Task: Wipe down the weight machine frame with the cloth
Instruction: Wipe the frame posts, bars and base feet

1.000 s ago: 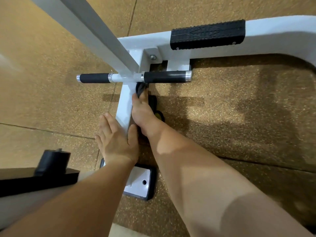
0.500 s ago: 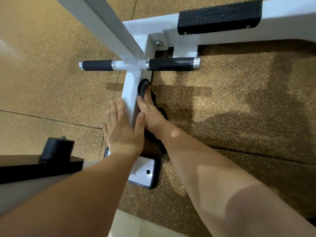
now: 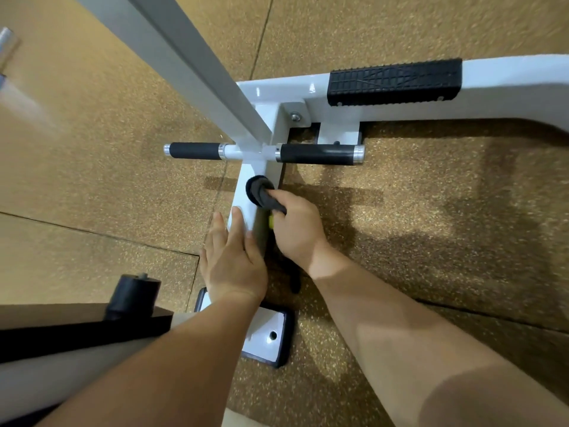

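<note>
- From the head view, looking down: the white frame (image 3: 246, 192) of the weight machine runs from a bolted foot plate (image 3: 268, 337) near the person up to a crossbar with two black foam grips (image 3: 314, 154).
- The right hand (image 3: 295, 229) is curled closed round a dark cloth (image 3: 261, 194), its bunched end pressed against the right side of the white post just below the crossbar. A bit of yellow shows under the fingers; what it is I can't tell.
- The left hand (image 3: 231, 260) lies open and flat on the post, fingers stretched out and pointing up it, holding nothing.
- A black ribbed footrest (image 3: 394, 83) sits on the white beam further off.
- The floor (image 3: 431, 211) is speckled brown rubber matting.
</note>
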